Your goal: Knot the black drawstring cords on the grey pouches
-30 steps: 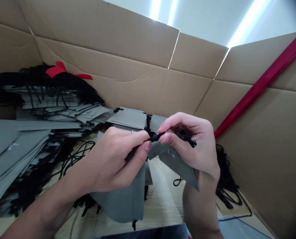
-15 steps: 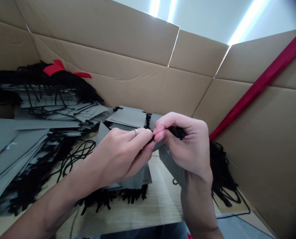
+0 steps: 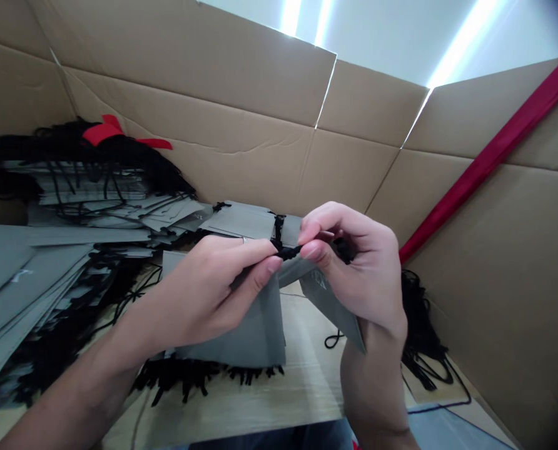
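Between the thumb and finger of my left hand (image 3: 213,287) is one end of a short stretch of black cord (image 3: 289,252). My right hand (image 3: 361,269) pinches the same cord, a small gap away. More black cord bunches inside my right palm. A grey printed paper piece (image 3: 330,303), perhaps a flat bag, hangs tilted below that hand, against its wrist. Under my left hand is another grey paper piece (image 3: 255,328), partly covered by the hand. Black cord ends (image 3: 185,375) stick out below it.
Grey printed paper pieces with black cords (image 3: 30,275) pile up at the left. Behind them, a stack carries black cords (image 3: 133,150) and a red strip (image 3: 103,130). Loose black cords (image 3: 422,331) lie at the right. Cardboard walls (image 3: 241,112) surround the table (image 3: 307,387).
My fingertips have moved apart, baring a stretch of black cord between them. My left hand has shifted slightly left, and more of the grey paper below it shows.
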The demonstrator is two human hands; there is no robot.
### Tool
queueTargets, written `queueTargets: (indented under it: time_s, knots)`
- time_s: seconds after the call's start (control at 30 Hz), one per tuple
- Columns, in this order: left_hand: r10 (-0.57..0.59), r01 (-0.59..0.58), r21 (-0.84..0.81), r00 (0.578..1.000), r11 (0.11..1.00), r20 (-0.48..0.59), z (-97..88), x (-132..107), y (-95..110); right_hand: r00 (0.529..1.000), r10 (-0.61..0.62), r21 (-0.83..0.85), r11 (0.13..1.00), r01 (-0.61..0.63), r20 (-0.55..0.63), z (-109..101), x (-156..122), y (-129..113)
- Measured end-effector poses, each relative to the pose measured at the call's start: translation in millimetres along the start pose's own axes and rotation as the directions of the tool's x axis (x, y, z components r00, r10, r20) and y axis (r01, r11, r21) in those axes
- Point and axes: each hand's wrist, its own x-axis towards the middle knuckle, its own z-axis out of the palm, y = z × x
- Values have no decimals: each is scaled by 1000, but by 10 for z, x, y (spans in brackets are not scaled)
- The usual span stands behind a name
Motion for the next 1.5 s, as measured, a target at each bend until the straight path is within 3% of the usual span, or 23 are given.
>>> queueTargets:
  time_s: [0.17,0.23,0.47,0.67,0.73,0.9,1.0,1.13,1.33,1.4,1.5]
  knots:
    - [68,-67,62,998,996,-10,24,-21,-24,976,-132,-7,991,135,173,-10,12,33]
    - [87,-86,80,996,993,-8,37,-33,-22,967,-179,-4,983,183,179,19,12,35]
    - [36,-48,145,996,988,85,48,-47,9,991,-30,-30,999,34,129,60,-40,-47]
    - [51,-43,247,998,968,-27,44,-56,35,986,-55,-131,989,75,155,86,-35,-64]
    - [31,-20,215,998,976,-50,42,-49,50,983,-67,-137,986,91,173,96,-33,-66]
    - [-126,126,2,992,992,-31,63,-13,72,979,-69,-197,975,107,190,101,-42,-56]
    - [-175,173,62,984,983,24,110,-14,51,978,-64,-267,957,117,200,101,-42,-23]
    - [-127,122,177,992,977,18,155,-24,29,979,-93,-235,962,136,182,114,-27,17]
    - [-227,229,90,973,969,-34,180,7,13,979,-142,-202,964,170,149,171,-1,83]
    - [-214,217,92,976,972,-41,200,8,-4,986,-91,-195,974,117,138,173,-4,86]
    - [-84,98,169,992,981,-89,229,-5,-36,992,-36,-106,993,49,119,147,-7,65]
